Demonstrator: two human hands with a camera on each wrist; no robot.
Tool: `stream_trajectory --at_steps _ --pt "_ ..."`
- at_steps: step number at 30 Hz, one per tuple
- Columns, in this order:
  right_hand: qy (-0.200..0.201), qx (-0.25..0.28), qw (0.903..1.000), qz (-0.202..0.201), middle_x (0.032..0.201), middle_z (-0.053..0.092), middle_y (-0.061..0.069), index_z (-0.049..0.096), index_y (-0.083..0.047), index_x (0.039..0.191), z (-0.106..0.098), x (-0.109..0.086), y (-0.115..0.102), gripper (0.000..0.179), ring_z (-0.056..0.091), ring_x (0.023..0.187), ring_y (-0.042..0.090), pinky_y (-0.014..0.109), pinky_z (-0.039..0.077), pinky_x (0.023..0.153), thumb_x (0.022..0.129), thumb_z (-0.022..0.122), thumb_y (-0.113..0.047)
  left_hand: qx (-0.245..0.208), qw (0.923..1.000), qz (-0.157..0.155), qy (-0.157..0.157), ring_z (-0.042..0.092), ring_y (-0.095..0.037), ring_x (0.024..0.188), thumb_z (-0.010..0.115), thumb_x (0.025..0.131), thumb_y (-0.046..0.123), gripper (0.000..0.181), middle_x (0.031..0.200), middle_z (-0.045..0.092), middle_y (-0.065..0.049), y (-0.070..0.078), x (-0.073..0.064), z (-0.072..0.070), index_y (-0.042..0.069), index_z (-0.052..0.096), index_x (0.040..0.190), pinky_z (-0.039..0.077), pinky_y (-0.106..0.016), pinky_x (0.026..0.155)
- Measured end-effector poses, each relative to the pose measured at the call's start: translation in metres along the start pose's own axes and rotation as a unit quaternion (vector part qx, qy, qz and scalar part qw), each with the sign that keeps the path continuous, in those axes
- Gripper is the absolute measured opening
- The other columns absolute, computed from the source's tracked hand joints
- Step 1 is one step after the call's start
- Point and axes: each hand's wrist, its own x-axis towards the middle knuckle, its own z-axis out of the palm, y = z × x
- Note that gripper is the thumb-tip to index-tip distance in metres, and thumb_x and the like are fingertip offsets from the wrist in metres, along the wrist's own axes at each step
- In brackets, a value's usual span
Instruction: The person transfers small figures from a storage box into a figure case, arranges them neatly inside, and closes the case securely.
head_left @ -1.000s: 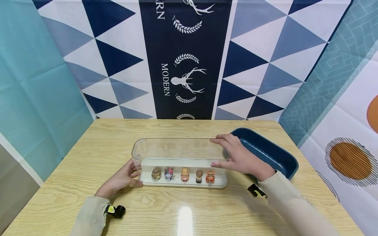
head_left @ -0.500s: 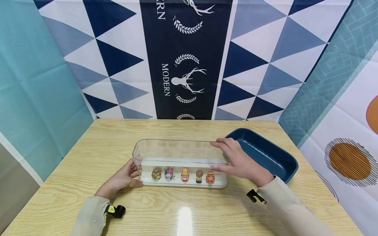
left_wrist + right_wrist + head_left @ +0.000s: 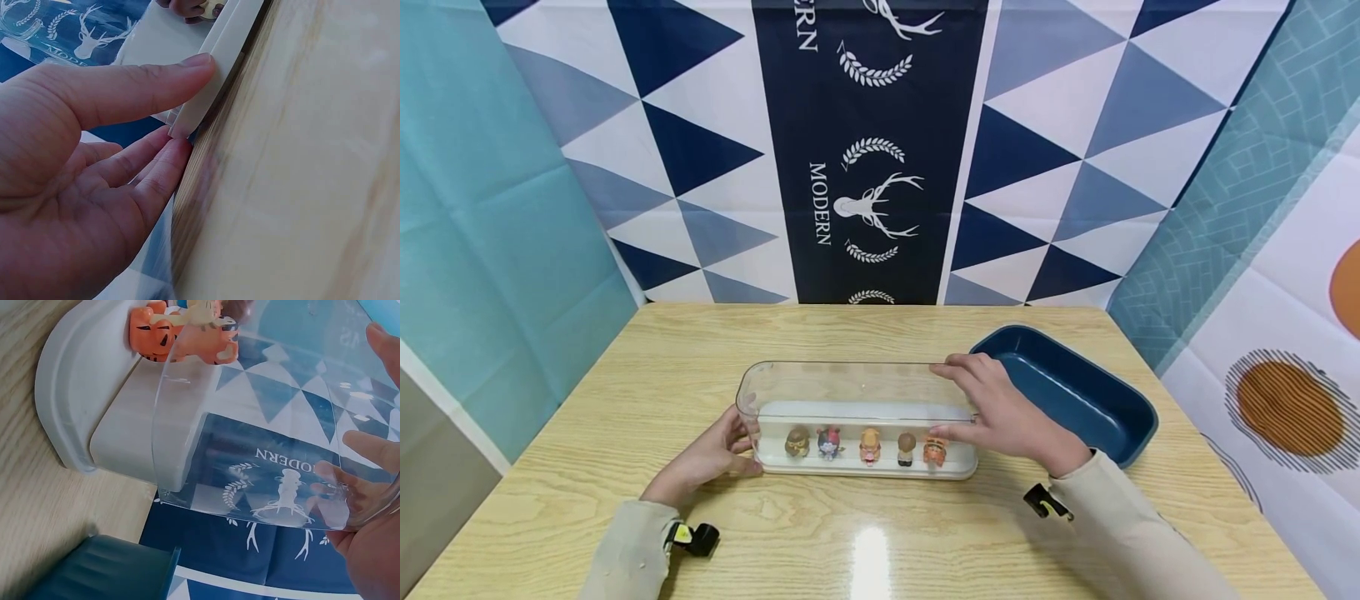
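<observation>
A white display base (image 3: 865, 474) lies on the table with several small figurines in a row on it, an orange tiger figurine (image 3: 181, 334) at the right end. Above it is a clear cover (image 3: 850, 387), its edge still apart from the base at the right end in the right wrist view. My right hand (image 3: 996, 408) holds the cover by its right end, fingers spread over the top and thumb at the front. My left hand (image 3: 711, 457) pinches the left end of the base, thumb (image 3: 150, 87) on the rim and fingertips at its lower edge.
A dark blue tray (image 3: 1138, 429) stands on the wooden table (image 3: 775, 542) behind my right forearm. Patterned cloth (image 3: 1037, 108) hangs along the table's back edge, with more cloth at both sides. Black wrist-camera mounts (image 3: 703, 539) stick out from both sleeves.
The clear cover has come down a little over the base and figurines, with my right hand lowering along with it. My left hand has stayed at the base's left end.
</observation>
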Motion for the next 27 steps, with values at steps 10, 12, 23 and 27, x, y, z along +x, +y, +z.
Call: stream_trajectory --at_steps 10,12,23,27 --pt "0.005 0.004 1.0 0.005 0.135 0.05 0.02 0.052 -0.003 0.141 0.006 -0.003 -0.001 0.077 0.042 0.124 0.038 0.059 0.038 0.098 0.086 0.072 -0.053 -0.008 1.0 -0.003 0.003 0.041 -0.054 0.131 0.071 0.071 -0.022 0.107 0.144 0.031 -0.04 0.001 0.0 0.0 -0.007 0.006 0.154 0.058 -0.037 0.09" --pt "0.006 0.006 1.0 0.006 0.135 0.051 0.02 0.052 -0.002 0.141 0.008 -0.004 -0.001 0.077 0.043 0.124 0.038 0.059 0.038 0.098 0.087 0.07 -0.055 -0.008 1.0 -0.003 0.003 0.041 -0.053 0.13 0.071 0.071 -0.022 0.108 0.144 0.032 -0.04 0.001 0.0 0.0 -0.007 0.004 0.154 0.058 -0.037 0.09" --pt "0.003 0.008 0.9999 0.011 0.135 0.051 0.019 0.053 -0.003 0.14 0.019 -0.008 0.003 0.077 0.043 0.123 0.038 0.06 0.038 0.1 0.088 0.066 -0.059 0.004 1.0 -0.003 0.004 0.04 -0.055 0.13 0.073 0.071 -0.019 0.115 0.144 0.032 -0.04 0.0 0.0 -0.002 -0.004 -0.003 0.156 0.057 -0.036 0.092" --pt "0.009 0.01 0.9999 0.006 0.134 0.051 0.019 0.054 -0.003 0.139 0.022 -0.008 0.004 0.078 0.044 0.122 0.039 0.06 0.038 0.099 0.089 0.062 -0.062 0.002 1.0 -0.001 0.003 0.039 -0.055 0.131 0.073 0.071 -0.019 0.116 0.146 0.03 -0.04 -0.001 0.001 -0.003 -0.003 -0.005 0.156 0.057 -0.036 0.093"
